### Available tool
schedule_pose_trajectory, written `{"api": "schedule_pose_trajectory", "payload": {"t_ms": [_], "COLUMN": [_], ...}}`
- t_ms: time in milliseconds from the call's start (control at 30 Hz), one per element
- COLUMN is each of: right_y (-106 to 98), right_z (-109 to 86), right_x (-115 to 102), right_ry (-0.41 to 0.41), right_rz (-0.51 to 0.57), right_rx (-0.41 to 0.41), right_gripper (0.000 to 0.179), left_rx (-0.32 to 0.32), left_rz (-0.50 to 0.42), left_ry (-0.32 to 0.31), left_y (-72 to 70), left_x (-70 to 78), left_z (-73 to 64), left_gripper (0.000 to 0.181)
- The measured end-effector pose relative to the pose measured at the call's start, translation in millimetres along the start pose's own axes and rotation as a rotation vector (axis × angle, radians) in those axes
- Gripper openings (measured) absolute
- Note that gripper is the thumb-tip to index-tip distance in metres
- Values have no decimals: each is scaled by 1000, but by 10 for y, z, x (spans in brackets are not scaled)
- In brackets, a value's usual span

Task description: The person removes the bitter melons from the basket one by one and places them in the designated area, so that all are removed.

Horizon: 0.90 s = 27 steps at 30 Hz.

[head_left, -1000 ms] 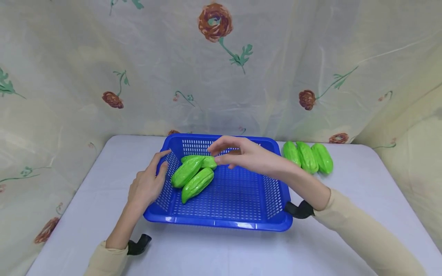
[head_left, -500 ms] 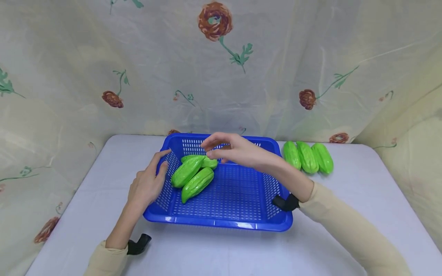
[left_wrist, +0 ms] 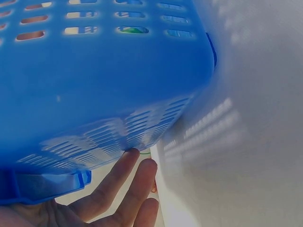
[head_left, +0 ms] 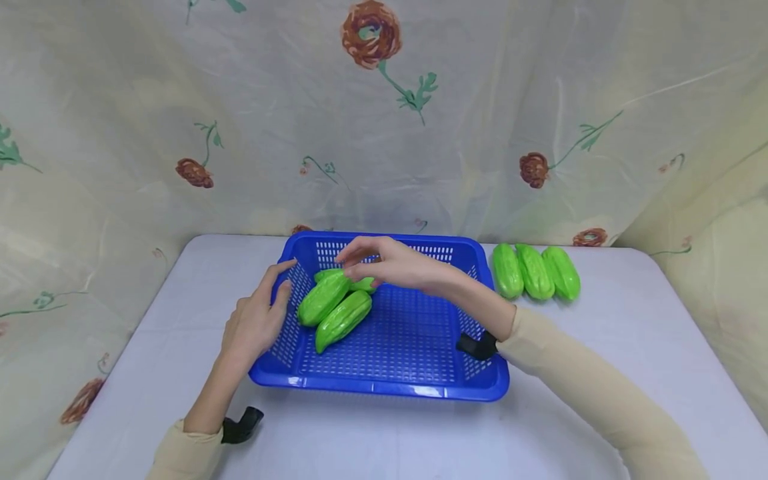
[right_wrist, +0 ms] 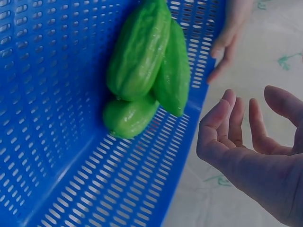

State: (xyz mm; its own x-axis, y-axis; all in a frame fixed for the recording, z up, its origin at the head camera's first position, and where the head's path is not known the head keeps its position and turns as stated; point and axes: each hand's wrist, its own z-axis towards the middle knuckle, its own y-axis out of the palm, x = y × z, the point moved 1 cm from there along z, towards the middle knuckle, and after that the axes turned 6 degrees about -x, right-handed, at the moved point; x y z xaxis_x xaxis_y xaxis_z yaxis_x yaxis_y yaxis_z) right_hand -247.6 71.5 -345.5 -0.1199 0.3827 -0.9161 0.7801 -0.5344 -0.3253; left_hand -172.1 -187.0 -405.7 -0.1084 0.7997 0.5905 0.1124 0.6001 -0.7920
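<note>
A blue perforated plastic basket [head_left: 414,340] stands on the white-covered table. Three glossy green ridged vegetables [head_left: 324,300], long and tapered, lie together against its left side. At the left rim my left hand [head_left: 255,320] grips the basket, thumb and index at the edge; in the left wrist view other fingers [left_wrist: 137,189] reach along its outside wall. My right hand [head_left: 387,263] hovers over the back of the vegetable pile with fingers loosely bent, holding nothing. It partly hides the rearmost vegetable. The right wrist view shows a gap between its thumb and fingers.
Three more green ridged vegetables [head_left: 536,272] lie side by side on the table [head_left: 624,347], just right of the basket. A floral curtain [head_left: 270,127] hangs behind the table and along both sides.
My right hand has moved left over the basket, rising slightly and then dipping, toward the vegetables. The left hand, the basket and all the vegetables have stayed in place.
</note>
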Motion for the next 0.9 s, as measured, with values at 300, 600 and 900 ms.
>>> {"api": "schedule_pose_trajectory", "payload": {"t_ms": [300,600,900], "right_y": [48,99,77], "right_z": [145,290,303], "right_x": [80,179,172], "right_ry": [20,53,53], "right_rz": [-22,-43,-125], "right_rx": [-49,-41,91], "right_gripper": [40,36,37], "left_rx": [-5,-10,-12], "left_rz": [7,1,0], "left_ry": [-4,-4,1], "left_y": [-10,-11,-21], "left_x": [2,-4,8], "left_z": [1,-7,-6], "left_gripper": [50,50,50]}}
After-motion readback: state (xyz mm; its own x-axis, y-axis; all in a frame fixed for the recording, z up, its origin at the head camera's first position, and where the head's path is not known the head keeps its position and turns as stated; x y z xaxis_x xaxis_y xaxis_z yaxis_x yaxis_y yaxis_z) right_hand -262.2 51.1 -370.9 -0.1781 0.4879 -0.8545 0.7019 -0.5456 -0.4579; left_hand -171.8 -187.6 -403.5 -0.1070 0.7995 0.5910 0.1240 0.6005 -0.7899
